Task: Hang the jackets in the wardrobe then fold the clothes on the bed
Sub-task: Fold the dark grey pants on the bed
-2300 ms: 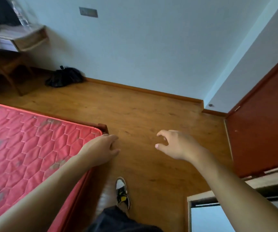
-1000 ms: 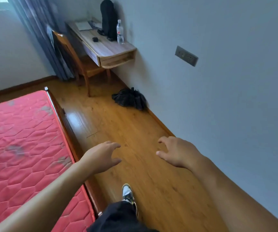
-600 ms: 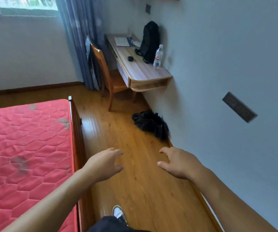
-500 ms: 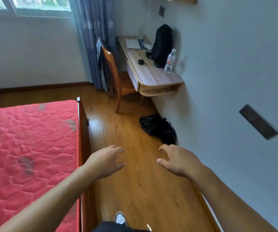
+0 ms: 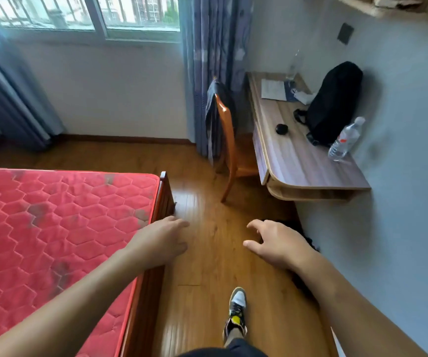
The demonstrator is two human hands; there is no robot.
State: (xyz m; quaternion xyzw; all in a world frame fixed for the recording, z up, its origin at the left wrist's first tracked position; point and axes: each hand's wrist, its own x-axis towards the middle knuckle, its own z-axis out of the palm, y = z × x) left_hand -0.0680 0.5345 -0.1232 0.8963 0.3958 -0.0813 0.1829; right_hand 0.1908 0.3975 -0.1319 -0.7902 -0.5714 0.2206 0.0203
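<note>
Floor is seen between bed and wall. Left hand and right hand are held out, loosely spread, empty. A dark garment lies by the wall, behind the right hand; fetching it is judged next: stooping, gripping.

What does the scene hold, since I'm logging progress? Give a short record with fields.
left hand: open, empty, at bed edge
right hand: open, empty, above floor
bed: bare red mattress
chair: garment draped over its back
floor: black heap by wall, partly hidden
desk: backpack, bottle
</note>
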